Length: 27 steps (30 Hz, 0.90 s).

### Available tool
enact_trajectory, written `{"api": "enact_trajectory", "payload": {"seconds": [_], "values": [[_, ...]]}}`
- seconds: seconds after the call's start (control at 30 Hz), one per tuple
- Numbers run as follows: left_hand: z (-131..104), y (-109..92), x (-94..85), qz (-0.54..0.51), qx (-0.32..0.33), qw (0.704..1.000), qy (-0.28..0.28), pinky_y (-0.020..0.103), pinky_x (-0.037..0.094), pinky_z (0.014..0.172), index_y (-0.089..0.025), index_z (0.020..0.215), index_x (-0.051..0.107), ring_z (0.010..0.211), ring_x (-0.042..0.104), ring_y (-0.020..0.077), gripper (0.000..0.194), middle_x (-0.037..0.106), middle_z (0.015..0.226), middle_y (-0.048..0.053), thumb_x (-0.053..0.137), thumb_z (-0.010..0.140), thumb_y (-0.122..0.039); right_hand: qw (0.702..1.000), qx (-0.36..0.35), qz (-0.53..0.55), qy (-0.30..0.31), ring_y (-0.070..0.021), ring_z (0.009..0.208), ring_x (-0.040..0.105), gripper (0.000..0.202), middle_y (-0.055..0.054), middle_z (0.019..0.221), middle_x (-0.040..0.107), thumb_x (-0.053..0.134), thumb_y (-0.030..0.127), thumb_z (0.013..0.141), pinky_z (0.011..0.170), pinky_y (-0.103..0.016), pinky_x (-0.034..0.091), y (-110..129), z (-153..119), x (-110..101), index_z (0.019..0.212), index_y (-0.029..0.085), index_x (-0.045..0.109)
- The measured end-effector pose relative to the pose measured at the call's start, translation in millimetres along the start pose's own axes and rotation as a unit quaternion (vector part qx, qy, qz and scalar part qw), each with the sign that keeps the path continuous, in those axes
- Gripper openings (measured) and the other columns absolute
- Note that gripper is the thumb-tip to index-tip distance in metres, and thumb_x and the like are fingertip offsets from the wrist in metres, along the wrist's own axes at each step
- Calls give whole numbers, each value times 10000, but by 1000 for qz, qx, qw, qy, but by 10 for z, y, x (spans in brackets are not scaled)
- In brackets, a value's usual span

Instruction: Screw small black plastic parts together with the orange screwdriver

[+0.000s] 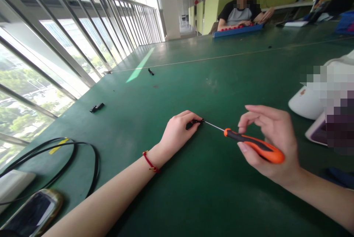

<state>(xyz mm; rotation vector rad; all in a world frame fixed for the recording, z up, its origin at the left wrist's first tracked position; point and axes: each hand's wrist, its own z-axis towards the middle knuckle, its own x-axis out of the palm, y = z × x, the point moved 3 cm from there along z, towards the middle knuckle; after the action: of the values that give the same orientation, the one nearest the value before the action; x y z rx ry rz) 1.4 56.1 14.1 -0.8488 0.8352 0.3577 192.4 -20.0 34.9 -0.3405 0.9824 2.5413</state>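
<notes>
Close to the green table top, my left hand (181, 126) pinches a small black part (193, 123) between thumb and fingers; most of that part is hidden by the hand. A screwdriver (256, 146) with an orange and black handle lies in my right hand (272, 141), the thumb below the handle and the fingers curled on the far side. Its thin metal shaft points left, and the tip meets the black part at my left fingertips. Whether a screw sits at the tip is too small to tell.
Small black pieces lie at the left (97, 107) and farther back (151, 71). A black cable (95, 167) and a phone (34, 213) are front left. A white object (306, 100) stands at right. Across the table a person (240, 13) sits behind a blue tray (238, 31). Railings line the left edge.
</notes>
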Motion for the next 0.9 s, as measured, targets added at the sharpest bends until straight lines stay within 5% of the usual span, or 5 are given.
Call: {"api": "enact_trajectory", "payload": {"seconds": [0.17,0.37,0.57,0.77,0.9], "values": [[3,0,-2,-3,-2,1000,-3,258,503,746,-191,920,652,804,616,136,161,667,928,25,518,835,-163,994,2,-80,73,-148,615,586,212,1,753,615,596,186,780,594,-299,498,19,-25,16,972,271,566],[4,-4,-3,5,-1,1000,-1,262,501,750,-191,918,651,809,615,139,159,666,933,26,520,832,-159,1000,-9,-18,-14,-197,812,583,508,-41,897,557,629,152,712,720,-347,522,-18,-20,-15,1187,256,482],[0,2,4,3,3,1000,-3,259,498,736,-199,927,651,811,618,142,173,668,933,27,511,834,-159,995,-1,-79,62,-161,666,600,205,-12,789,626,587,185,787,611,-306,511,8,-22,13,970,274,560],[5,-5,1,5,1,1000,-2,257,496,738,-195,922,649,803,613,139,161,668,935,24,521,832,-156,1000,-2,-23,7,-188,774,592,466,-31,851,562,622,159,722,695,-327,528,-12,-12,-10,1159,253,489],[6,-1,0,4,-1,1000,-3,252,492,735,-193,920,650,798,610,134,157,667,930,20,527,832,-154,995,31,-62,77,-149,652,617,184,-14,794,608,601,201,777,569,-263,517,-13,-20,18,951,253,574]]}}
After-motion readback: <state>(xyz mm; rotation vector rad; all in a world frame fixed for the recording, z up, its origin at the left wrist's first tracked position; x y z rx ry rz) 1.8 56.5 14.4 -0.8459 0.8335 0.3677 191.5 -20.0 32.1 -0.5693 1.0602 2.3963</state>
